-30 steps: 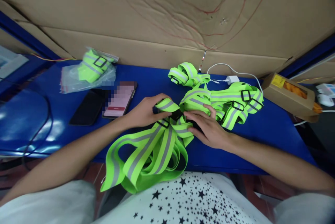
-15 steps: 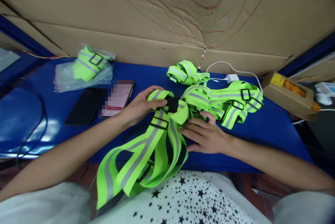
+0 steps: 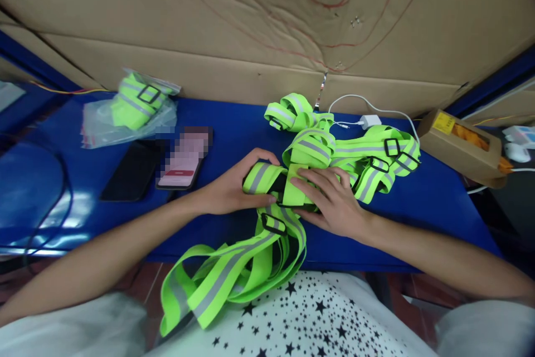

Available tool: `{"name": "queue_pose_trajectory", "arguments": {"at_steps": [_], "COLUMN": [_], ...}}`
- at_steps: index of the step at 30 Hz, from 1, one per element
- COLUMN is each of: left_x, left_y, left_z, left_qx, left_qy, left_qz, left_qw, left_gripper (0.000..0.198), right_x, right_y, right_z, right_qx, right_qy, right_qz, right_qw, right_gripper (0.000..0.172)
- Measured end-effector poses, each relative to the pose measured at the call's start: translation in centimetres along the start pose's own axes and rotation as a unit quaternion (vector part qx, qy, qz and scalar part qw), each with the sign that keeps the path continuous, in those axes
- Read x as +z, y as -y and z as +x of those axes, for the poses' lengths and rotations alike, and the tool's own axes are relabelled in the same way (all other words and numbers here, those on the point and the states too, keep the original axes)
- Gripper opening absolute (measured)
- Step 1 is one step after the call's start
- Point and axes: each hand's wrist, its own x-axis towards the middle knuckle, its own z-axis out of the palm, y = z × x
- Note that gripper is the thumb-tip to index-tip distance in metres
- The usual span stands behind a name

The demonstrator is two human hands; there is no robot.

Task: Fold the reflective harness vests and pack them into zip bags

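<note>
Hanging off the surface [image 3: 418,201] edge toward my lap, the reflective strap [image 3: 251,268] loops loosely. My left hand [image 3: 234,187] grips its folded end; my right hand [image 3: 334,201] lies flat on it, unclenched. Farther back, the phone [image 3: 184,159] screen is blurred and the box [image 3: 460,145] label is unreadable.

Blue table [image 3: 234,123]: straps [image 3: 363,152], phones [image 3: 134,170], box [image 3: 460,145]

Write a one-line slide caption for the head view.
Left hand grips, right hand presses a folded reflective strap on a blue table, loops hanging off.
</note>
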Motion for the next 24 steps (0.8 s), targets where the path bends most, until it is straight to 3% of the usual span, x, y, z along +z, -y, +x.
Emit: {"name": "queue_pose_trajectory", "arguments": {"at_steps": [3, 5, 8, 11, 16, 24], "left_x": [0.3, 0.6, 0.9, 0.8, 0.8, 1.1], "left_y": [0.1, 0.4, 0.7, 0.7, 0.3, 0.3], "left_z": [0.1, 0.1, 0.1, 0.1, 0.2, 0.1], "left_qx": [-0.005, 0.014, 0.111, 0.192, 0.191, 0.218], "left_qy": [0.023, 0.008, -0.040, -0.017, -0.005, 0.049], "left_qz": [0.005, 0.041, 0.151, 0.247, 0.259, 0.291], "left_qw": [1.000, 0.999, 0.981, 0.950, 0.947, 0.930], "left_gripper": [0.048, 0.049, 0.048, 0.040, 0.029, 0.025], "right_x": [0.2, 0.2, 0.3, 0.3, 0.2, 0.1], "right_y": [-0.3, -0.4, -0.6, -0.6, -0.3, 0.2], "right_z": [-0.3, -0.4, -0.5, -0.4, -0.5, 0.0], "right_qx": [-0.001, -0.019, -0.043, -0.055, -0.083, -0.114], "right_qy": [0.024, 0.018, -0.009, -0.040, -0.085, -0.093], "right_qz": [-0.002, 0.000, -0.004, -0.017, -0.030, -0.084], "right_qw": [1.000, 1.000, 0.999, 0.998, 0.992, 0.985], "right_gripper": [0.055, 0.047, 0.036, 0.032, 0.032, 0.039]}}
